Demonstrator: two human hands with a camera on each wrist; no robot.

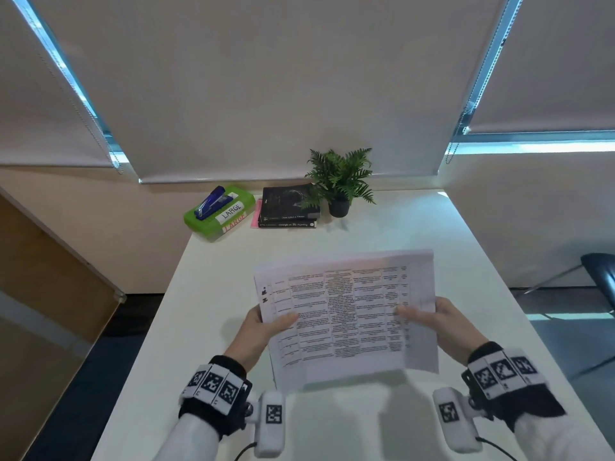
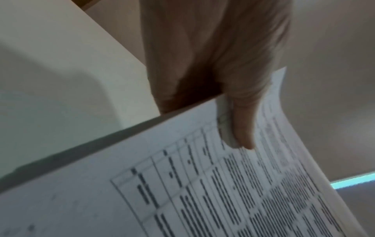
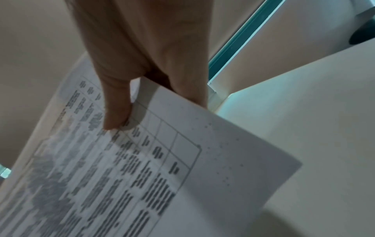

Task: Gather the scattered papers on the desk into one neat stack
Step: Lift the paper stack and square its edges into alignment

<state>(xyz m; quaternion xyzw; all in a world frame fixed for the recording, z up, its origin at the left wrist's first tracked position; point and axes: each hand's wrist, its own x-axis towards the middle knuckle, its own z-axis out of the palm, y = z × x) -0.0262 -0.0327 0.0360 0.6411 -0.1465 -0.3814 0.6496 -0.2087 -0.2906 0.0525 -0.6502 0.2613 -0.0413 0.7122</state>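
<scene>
A bundle of printed papers (image 1: 346, 314) with a dense table on the top sheet is held up above the white desk (image 1: 206, 274), its lower edge lifted off the surface. My left hand (image 1: 263, 322) pinches the left edge, thumb on top and fingers hidden behind the sheets. My right hand (image 1: 436, 316) pinches the right edge the same way. In the left wrist view the thumb presses the papers (image 2: 223, 184) near their edge. The right wrist view shows the thumb lying on the papers (image 3: 125, 168). The sheet edges look slightly uneven at the left side.
At the desk's far end sit a green box (image 1: 219, 212) labelled LARGE with a blue stapler (image 1: 210, 201) on it, a pink sheet (image 1: 257, 214), two stacked black books (image 1: 289, 207) and a potted fern (image 1: 341, 181). A dark chair (image 1: 599, 277) stands at the right.
</scene>
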